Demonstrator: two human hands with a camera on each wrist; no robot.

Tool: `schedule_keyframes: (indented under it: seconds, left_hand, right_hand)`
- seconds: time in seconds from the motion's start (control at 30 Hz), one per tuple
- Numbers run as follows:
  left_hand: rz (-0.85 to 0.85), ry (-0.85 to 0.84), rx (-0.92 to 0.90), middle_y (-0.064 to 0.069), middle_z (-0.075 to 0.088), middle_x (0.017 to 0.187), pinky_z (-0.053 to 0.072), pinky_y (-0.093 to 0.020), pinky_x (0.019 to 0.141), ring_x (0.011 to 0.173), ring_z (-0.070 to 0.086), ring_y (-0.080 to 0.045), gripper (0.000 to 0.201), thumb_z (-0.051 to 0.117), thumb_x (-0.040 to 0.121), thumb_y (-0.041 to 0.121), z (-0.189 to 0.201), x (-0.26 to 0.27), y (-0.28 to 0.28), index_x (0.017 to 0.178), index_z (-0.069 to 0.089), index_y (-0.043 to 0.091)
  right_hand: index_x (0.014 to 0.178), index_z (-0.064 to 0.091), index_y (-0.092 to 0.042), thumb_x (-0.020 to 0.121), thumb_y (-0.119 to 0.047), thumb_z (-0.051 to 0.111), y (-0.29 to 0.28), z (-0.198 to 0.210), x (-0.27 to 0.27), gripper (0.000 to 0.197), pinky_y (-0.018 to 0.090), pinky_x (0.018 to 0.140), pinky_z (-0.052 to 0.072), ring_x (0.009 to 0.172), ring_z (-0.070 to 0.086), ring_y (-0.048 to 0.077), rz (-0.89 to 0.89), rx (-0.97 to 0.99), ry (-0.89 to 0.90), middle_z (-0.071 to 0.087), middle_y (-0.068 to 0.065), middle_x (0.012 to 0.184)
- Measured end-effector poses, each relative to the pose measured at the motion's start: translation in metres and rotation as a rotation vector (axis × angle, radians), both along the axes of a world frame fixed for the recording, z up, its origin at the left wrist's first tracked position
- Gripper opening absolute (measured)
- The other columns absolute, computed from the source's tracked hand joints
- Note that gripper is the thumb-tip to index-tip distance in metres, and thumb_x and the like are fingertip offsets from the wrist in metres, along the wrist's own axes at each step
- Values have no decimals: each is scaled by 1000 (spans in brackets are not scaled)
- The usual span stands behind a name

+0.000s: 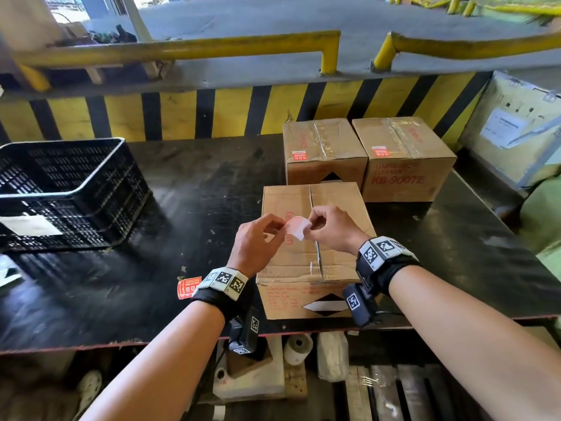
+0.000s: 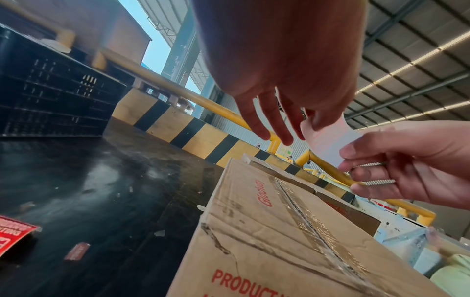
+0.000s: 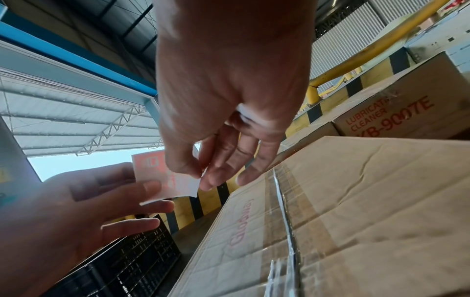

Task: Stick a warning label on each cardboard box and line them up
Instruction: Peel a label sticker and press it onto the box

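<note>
Red-and-white paper warning label [image 1: 296, 227] hangs over the near brown cardboard box [image 1: 291, 259]; left hand [image 1: 258, 243] and right hand [image 1: 332, 227] pinch opposite edges, probably peeling its backing.

Three cardboard boxes stand on the black table [image 1: 188, 189]: the near box [image 1: 291, 214] at its front edge, the far left box [image 1: 323, 141] and far right box [image 1: 403, 147] behind it; two stuck labels, one on each far box; one label [image 1: 296, 226] held above the near box; one black crate [image 1: 69, 189] to the left of the near box; a small stack of spare labels [image 1: 188, 287] by its front left corner.
</note>
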State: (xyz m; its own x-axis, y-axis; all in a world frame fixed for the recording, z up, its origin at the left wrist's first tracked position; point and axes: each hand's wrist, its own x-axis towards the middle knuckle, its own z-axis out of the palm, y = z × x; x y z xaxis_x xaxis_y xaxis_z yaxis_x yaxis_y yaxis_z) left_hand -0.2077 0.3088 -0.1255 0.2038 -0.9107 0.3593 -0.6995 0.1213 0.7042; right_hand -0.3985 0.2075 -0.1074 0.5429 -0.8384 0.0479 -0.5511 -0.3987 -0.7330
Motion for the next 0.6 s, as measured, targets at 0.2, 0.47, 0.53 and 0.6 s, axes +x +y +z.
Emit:
schedule_keyframes:
  seconds: [0.2, 0.47, 0.53, 0.6]
  left_hand:
    - [35, 72, 100, 10, 78, 97, 63, -25, 77, 82, 71, 2, 21, 71, 98, 30, 1, 2, -9, 113, 80, 19]
    - [79, 121, 51, 11, 76, 96, 56, -9, 73, 79, 69, 6, 19, 73, 97, 26, 5, 1, -15, 112, 81, 18]
    - [95, 141, 48, 8, 77, 94, 59, -15, 72, 76, 70, 3, 20, 73, 97, 29, 4, -1, -15, 111, 81, 17]
    - [114, 153, 23, 10, 76, 91, 60, -17, 72, 75, 71, 2, 19, 75, 95, 28, 2, -4, -15, 110, 82, 17]
  right_hand:
    - [91, 67, -14, 88, -20, 77, -1, -8, -6, 12, 23, 68, 53, 82, 68, 11, -26, 49, -95, 72, -3, 91]
    - [92, 66, -15, 89, -14, 79, 3, -7, -6, 13, 23, 75, 57, 84, 72, 10, -39, 65, -196, 74, -1, 91]
    - [94, 66, -14, 88, -17, 80, 6, -8, -4, 16, 25, 74, 59, 81, 70, 9, -133, -9, -206, 72, -1, 89]
    - [90, 62, -15, 86, -19, 83, 11, -10, 0, 22, 21, 64, 55, 71, 64, 8, -248, -165, -224, 67, -3, 81]
